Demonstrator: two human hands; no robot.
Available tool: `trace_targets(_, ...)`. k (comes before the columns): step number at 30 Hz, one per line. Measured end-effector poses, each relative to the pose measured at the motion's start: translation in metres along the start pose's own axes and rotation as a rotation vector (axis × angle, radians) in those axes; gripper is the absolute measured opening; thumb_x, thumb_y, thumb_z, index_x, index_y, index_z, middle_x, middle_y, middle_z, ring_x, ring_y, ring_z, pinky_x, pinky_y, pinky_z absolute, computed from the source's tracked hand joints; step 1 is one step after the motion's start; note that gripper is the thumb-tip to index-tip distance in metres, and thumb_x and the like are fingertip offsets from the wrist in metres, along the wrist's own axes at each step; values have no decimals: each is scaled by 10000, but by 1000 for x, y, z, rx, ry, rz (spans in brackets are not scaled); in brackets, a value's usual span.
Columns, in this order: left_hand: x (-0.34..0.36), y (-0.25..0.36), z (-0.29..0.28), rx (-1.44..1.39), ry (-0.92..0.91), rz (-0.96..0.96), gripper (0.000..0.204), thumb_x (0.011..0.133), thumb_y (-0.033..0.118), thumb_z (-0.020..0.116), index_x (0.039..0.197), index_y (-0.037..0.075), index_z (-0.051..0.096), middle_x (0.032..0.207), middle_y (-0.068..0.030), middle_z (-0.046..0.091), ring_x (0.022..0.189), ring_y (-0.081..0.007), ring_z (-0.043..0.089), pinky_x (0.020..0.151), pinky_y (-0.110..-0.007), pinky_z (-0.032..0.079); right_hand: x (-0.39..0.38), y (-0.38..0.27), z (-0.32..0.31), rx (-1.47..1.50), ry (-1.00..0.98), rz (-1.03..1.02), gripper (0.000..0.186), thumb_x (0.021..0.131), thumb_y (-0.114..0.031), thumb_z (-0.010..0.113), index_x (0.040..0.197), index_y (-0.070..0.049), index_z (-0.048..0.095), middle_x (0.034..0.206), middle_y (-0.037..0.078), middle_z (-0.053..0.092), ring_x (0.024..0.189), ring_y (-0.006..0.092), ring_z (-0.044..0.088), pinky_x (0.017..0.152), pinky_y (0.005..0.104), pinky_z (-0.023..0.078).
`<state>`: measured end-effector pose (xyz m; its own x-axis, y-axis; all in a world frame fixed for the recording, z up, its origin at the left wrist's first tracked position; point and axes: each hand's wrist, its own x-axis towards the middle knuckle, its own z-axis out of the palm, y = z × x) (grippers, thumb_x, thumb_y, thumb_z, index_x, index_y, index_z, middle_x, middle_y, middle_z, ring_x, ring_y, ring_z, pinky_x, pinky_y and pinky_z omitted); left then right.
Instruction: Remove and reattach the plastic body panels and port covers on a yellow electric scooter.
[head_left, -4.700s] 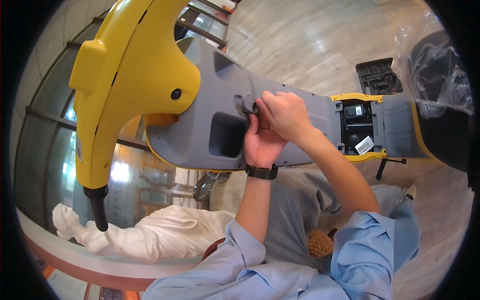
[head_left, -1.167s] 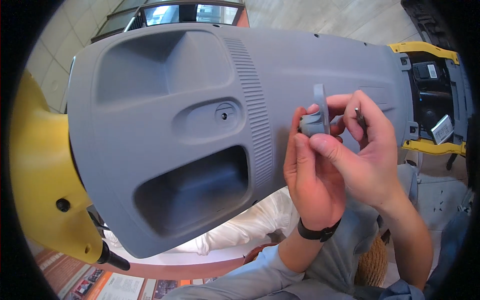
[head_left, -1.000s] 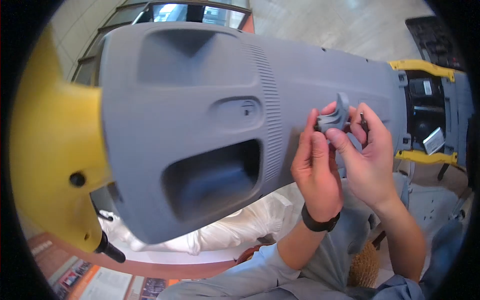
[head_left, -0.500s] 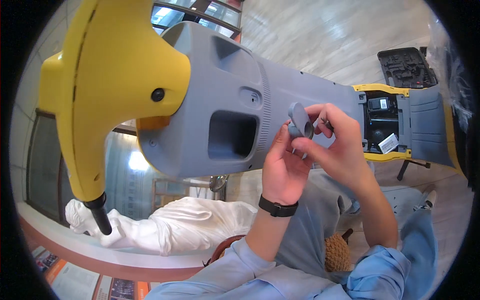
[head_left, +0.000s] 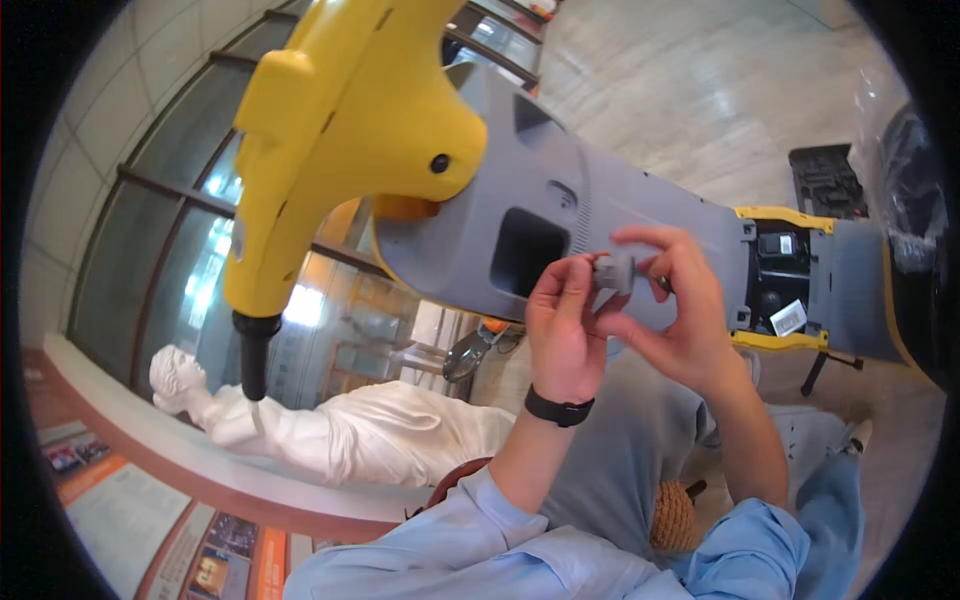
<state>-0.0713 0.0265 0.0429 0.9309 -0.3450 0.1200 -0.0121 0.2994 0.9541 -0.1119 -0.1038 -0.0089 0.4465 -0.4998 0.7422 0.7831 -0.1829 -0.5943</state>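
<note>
Between the thumb and fingertips of my left hand point(head_left: 568, 325) is a small grey plastic cap-like part point(head_left: 615, 272), held in front of the grey scooter panel point(head_left: 660, 205). My right hand point(head_left: 685, 315) is beside it, index finger stretched over the part and thumb below, both apart from it as far as I can see. A small dark thing point(head_left: 664, 284) shows among its curled fingers, too small to name. The panel belongs to a scooter with a yellow front body point(head_left: 350, 120); it has a deep pocket point(head_left: 528, 252) and a small round recess point(head_left: 562, 195).
An uncovered compartment point(head_left: 780, 275) with a yellow rim lies right of my hands. Farther right are a black tool case point(head_left: 828, 180) and clear plastic wrap point(head_left: 905, 190). A white statue point(head_left: 380, 430) lies across the lower left view. A black handlebar grip point(head_left: 256, 355) hangs above it.
The grey part has turned in my left fingers, its flat flap no longer facing up. My right index finger has straightened and my right thumb has come away from the part. The view has shifted left.
</note>
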Motion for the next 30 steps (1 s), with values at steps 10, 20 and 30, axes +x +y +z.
trace_targets(10, 4, 20, 3, 302, 87, 408, 165, 993, 183, 610, 1046, 26, 603, 1023, -70, 695, 874, -98, 628, 723, -254, 524, 3, 2, 25, 668, 9, 120, 289, 745, 124, 619, 813, -45, 395, 1140, 155, 666, 869, 137, 621, 706, 259, 492)
trace_targets(20, 4, 43, 1, 483, -121, 121, 157, 953, 184, 675, 991, 34, 644, 902, -19, 671, 747, -61, 587, 632, -217, 471, 4, 17, 25, 266, -3, 77, 304, 737, 172, 570, 766, -37, 351, 1040, 191, 716, 873, 152, 669, 702, 259, 518)
trace_targets(30, 17, 42, -88, 1343, 286, 1253, 1341, 517, 480, 963, 1434, 10, 105, 1382, -200, 268, 1270, -307, 351, 1042, -465, 365, 18, 102, 59, 665, 235, 431, 399, 851, 108, 636, 740, -89, 308, 786, 49, 587, 1043, 189, 667, 754, 231, 516)
